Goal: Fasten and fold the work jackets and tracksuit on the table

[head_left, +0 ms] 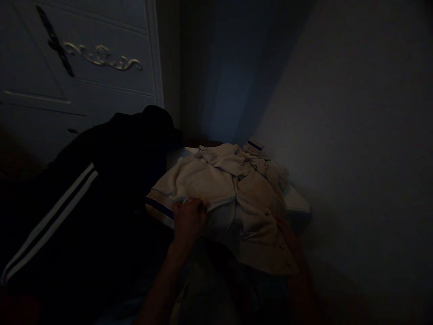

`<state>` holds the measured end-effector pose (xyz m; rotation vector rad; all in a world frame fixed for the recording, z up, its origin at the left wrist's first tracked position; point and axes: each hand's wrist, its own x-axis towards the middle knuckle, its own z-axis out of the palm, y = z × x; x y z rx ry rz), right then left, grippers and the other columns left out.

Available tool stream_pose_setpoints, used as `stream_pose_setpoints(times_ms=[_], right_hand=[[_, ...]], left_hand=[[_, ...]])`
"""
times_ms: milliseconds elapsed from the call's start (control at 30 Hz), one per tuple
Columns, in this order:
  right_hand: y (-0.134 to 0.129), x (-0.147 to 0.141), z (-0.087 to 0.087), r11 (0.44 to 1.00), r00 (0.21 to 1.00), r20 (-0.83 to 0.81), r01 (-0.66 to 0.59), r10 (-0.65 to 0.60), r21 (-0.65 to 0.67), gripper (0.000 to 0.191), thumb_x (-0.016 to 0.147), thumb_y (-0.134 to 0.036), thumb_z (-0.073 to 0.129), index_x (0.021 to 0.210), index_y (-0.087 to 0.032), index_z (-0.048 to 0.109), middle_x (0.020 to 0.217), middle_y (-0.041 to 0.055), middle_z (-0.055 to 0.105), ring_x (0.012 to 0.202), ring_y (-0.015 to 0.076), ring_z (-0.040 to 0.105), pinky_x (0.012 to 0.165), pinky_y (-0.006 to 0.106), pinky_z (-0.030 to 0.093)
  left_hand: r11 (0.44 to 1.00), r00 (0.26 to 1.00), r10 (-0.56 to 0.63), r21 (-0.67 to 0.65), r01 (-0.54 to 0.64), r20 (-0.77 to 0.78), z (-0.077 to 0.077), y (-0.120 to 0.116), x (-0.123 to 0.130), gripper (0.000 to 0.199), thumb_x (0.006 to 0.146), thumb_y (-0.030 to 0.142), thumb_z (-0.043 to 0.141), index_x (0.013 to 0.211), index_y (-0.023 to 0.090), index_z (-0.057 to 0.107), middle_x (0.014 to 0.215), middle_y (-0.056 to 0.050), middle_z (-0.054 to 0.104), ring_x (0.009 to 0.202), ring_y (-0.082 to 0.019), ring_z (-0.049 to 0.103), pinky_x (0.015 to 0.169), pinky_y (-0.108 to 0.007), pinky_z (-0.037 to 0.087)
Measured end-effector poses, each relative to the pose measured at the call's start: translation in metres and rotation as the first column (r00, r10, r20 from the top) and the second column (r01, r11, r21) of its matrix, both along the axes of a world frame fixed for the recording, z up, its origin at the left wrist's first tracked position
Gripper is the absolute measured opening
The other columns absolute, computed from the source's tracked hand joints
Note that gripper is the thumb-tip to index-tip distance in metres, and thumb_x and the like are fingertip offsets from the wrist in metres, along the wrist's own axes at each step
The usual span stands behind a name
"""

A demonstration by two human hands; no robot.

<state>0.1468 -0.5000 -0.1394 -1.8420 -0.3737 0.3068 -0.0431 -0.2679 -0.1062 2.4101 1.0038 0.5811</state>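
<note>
A beige jacket [216,178] with snap buttons and a dark blue stripe along its hem lies spread and wrinkled on a white surface [297,198]. Its front is open, with one panel hanging toward me. My left hand [191,214] is closed, pinching the jacket's edge near the striped hem. On the other side, my right hand [285,229] grips the buttoned front edge, its fingers partly hidden in the dark and by the cloth. A cuff [255,145] with a blue stripe sticks up at the far end.
Dark clothing [118,180] with two white stripes is bunched at the left. Behind it is a white door or cabinet front [111,27] with a dark handle [56,43] and ornate trim. A pale wall [365,135] rises close on the right. The room is very dim.
</note>
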Motion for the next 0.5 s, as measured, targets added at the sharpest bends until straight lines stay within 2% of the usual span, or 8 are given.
stream_pose_setpoints(times_ms=[67, 133, 233, 300, 367, 500], right_hand=[[0.005, -0.002, 0.011, 1.000, 0.997, -0.080, -0.020, 0.018, -0.024, 0.050, 0.069, -0.063, 0.062, 0.090, -0.020, 0.075, 0.100, 0.0108, 0.072, 0.098, 0.0283, 0.066, 0.090, 0.041, 0.050], [0.015, -0.002, 0.021, 0.996, 0.995, -0.091, -0.052, 0.046, -0.070, 0.051, 0.068, -0.063, 0.063, 0.091, -0.019, 0.073, 0.099, 0.0104, 0.072, 0.096, 0.0279, 0.065, 0.089, 0.041, 0.051], [0.034, -0.001, 0.030, 0.990, 0.997, 0.063, -0.039, 0.048, -0.135, 0.050, 0.068, -0.058, 0.062, 0.095, -0.017, 0.070, 0.097, 0.0110, 0.070, 0.091, 0.0257, 0.065, 0.084, 0.039, 0.051], [0.048, -0.003, 0.031, 0.987, 0.976, 0.214, -0.010, 0.044, -0.159, 0.050, 0.072, -0.054, 0.059, 0.102, -0.015, 0.067, 0.102, 0.0124, 0.068, 0.092, 0.0241, 0.063, 0.084, 0.038, 0.050], [0.063, -0.008, 0.029, 0.984, 0.939, 0.335, -0.010, 0.071, -0.180, 0.048, 0.077, -0.051, 0.056, 0.107, -0.014, 0.065, 0.108, 0.0134, 0.065, 0.096, 0.0227, 0.062, 0.085, 0.037, 0.049], [0.097, -0.020, 0.021, 0.952, 0.890, 0.409, -0.081, 0.202, -0.296, 0.040, 0.087, -0.049, 0.051, 0.105, -0.015, 0.063, 0.107, 0.0108, 0.063, 0.093, 0.0188, 0.060, 0.084, 0.031, 0.047]], left_hand=[[0.998, 0.997, 0.000, 0.061, 0.005, -0.078, 0.014, -0.001, 0.005, 0.033, 0.094, 0.039, 0.049, 0.083, 0.016, 0.069, 0.087, -0.010, 0.072, 0.084, -0.027, 0.066, 0.079, -0.041, 0.039], [0.995, 0.999, -0.006, 0.095, 0.011, -0.048, 0.026, 0.001, 0.017, 0.038, 0.093, 0.047, 0.049, 0.088, 0.017, 0.070, 0.090, -0.010, 0.072, 0.086, -0.027, 0.066, 0.079, -0.040, 0.039], [0.988, 0.988, -0.142, 0.077, 0.137, 0.066, 0.031, 0.006, 0.047, 0.035, 0.094, 0.046, 0.048, 0.097, 0.019, 0.071, 0.098, -0.009, 0.072, 0.093, -0.024, 0.065, 0.083, -0.036, 0.040], [0.960, 0.959, -0.279, 0.041, 0.277, 0.055, 0.022, 0.010, 0.068, 0.034, 0.096, 0.042, 0.046, 0.096, 0.020, 0.072, 0.096, -0.009, 0.071, 0.092, -0.022, 0.064, 0.081, -0.033, 0.042], [0.926, 0.926, -0.375, 0.038, 0.376, -0.028, 0.008, 0.011, 0.084, 0.034, 0.095, 0.040, 0.048, 0.091, 0.018, 0.073, 0.092, -0.010, 0.070, 0.089, -0.022, 0.063, 0.078, -0.032, 0.043], [0.908, 0.912, -0.398, 0.099, 0.408, -0.102, -0.017, 0.011, 0.093, 0.028, 0.092, 0.037, 0.052, 0.092, 0.019, 0.073, 0.096, -0.012, 0.067, 0.093, -0.024, 0.060, 0.080, -0.034, 0.042]])
